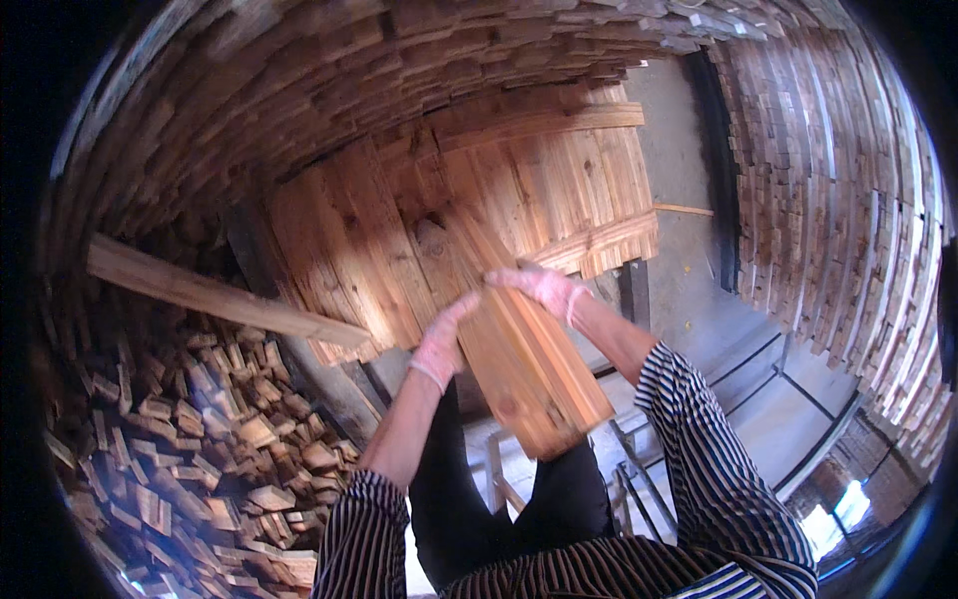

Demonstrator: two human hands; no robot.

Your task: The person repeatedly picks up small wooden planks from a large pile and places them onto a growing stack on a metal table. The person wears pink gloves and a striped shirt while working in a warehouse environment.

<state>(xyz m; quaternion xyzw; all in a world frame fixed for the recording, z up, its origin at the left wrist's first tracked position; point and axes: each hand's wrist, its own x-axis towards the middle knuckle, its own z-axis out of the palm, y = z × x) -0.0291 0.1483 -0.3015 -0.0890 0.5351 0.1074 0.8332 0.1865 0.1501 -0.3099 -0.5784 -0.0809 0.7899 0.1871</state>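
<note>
I grip a bundle of long wooden boards (529,384) in both hands. Its near end tilts down toward my lap, and several layered edges show along its right side. My left hand (445,337), in a pinkish-white glove, is closed around the bundle's left side. On the upper right side my right hand (542,288), gloved alike, is closed over the edges. Beyond them lies a platform of planks (344,230), which the bundle's far end overlaps; whether it rests there I cannot tell. The fingertips under the boards are hidden.
A loose beam (225,298) sticks out at the left, above a heap of wood offcuts (249,434). Tall stacks of wood pieces stand behind the platform and at the right (798,190). Crosswise battens (544,127) lie on the planks. Thin metal bars (778,369) stand at the right.
</note>
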